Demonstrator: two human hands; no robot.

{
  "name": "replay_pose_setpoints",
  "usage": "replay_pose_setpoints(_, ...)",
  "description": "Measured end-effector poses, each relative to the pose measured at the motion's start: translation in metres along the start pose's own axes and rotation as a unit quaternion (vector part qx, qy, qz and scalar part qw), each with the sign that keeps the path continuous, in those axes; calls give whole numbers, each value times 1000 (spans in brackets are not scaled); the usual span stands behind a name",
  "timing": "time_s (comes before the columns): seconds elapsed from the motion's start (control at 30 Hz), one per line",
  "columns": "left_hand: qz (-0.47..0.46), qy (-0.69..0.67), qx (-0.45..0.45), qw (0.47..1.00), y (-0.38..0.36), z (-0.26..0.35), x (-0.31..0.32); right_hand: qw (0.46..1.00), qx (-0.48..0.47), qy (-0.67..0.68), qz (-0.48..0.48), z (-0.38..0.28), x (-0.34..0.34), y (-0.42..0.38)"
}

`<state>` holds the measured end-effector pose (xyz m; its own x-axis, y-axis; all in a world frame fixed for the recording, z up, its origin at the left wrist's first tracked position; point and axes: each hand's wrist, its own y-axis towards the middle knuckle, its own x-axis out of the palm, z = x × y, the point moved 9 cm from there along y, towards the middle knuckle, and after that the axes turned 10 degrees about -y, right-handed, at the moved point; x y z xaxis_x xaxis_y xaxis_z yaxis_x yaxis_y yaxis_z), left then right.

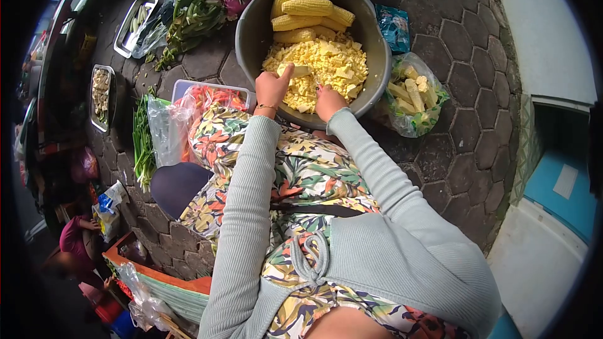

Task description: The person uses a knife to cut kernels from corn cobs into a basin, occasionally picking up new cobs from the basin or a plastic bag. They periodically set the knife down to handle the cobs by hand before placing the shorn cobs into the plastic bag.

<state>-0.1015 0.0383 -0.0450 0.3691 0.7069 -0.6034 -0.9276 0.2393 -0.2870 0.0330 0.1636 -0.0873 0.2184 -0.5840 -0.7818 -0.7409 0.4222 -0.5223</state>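
A large grey tub (pixel 246 41) stands in front of me. Cut yellow corn kernels (pixel 342 66) fill its near part, some still in slabs. Whole peeled corn cobs (pixel 308 7) are stacked at its far side. My left hand (pixel 271 93) is closed around one end of a partly stripped corn cob (pixel 295 70) above the kernels. My right hand (pixel 329 101) is closed at the tub's near side, beside that cob, on what looks like a small knife; its handle is hidden and its blade barely shows.
Right of the tub lie a plastic bag of stripped cobs (pixel 411 97) and a blue packet (pixel 393 28). To the left are a container of red chillies (pixel 217 95), green onions (pixel 143 144), leafy greens (pixel 195 22) and two trays (pixel 102 97). White cabinets (pixel 546 31) border the paved floor.
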Motion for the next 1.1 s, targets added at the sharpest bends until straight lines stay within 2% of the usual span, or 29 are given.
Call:
replay_pose_setpoints(0.1, -1, -2, -12, 1000, -2, 0, 0, 999, 33, 0, 0, 7, 13, 10)
replay_pose_setpoints(0.2, -7, 23, -6, 1000, -3, 4, 1, 1000, 2, 8, 10, 3, 11, 15)
replay_pose_setpoints(0.33, 0, 38, 9, 999, 0, 5, 1, 997, 40, -54, -37, 25, 54, 65)
replay_pose_setpoints(0.4, 16, 11, -11, 1000, -2, -1, -3, 995, -12, -94, -41, 26, 70, 82)
replay_pose_setpoints(0.47, 16, 27, -4, 1000, 2, -2, -2, 990, -27, -124, -59, 20, 46, 62)
replay_pose_setpoints(0.53, 49, -43, 21, 998, 4, -10, -1, 977, -109, -174, -52, 14, 45, 53)
replay_pose_setpoints(0.6, 40, -25, 34, 998, 10, -18, 4, 986, -77, -133, -65, 13, 25, 26)
replay_pose_setpoints(0.67, 61, -44, 76, 994, 10, -12, 3, 999, 16, -9, -30, 14, -2, 3)
replay_pose_setpoints(0.7, 61, -71, 84, 992, 10, -8, 2, 996, -77, -47, 2, -8, -17, -8)
replay_pose_setpoints(0.73, 60, -71, 86, 992, 8, -4, 2, 996, -75, -47, 4, -10, -14, -7)
replay_pose_setpoints(0.8, 49, -74, 101, 991, 3, 3, -1, 1000, 5, -21, 20, -2, 0, 4)
replay_pose_setpoints(0.87, 50, -47, 93, 993, 2, 0, -4, 999, -22, -27, 28, 1, 21, 22)
replay_pose_setpoints(1.0, 45, -41, 121, 991, -3, 4, -2, 998, 22, -63, -7, 13, 28, 40)
replay_pose_setpoints(1.07, 53, -3, 125, 991, -2, 10, -7, 991, 36, -111, -68, 18, 32, 48)
replay_pose_setpoints(1.1, 57, -25, 116, 991, -4, 10, -9, 989, 13, -114, -94, 14, 27, 44)
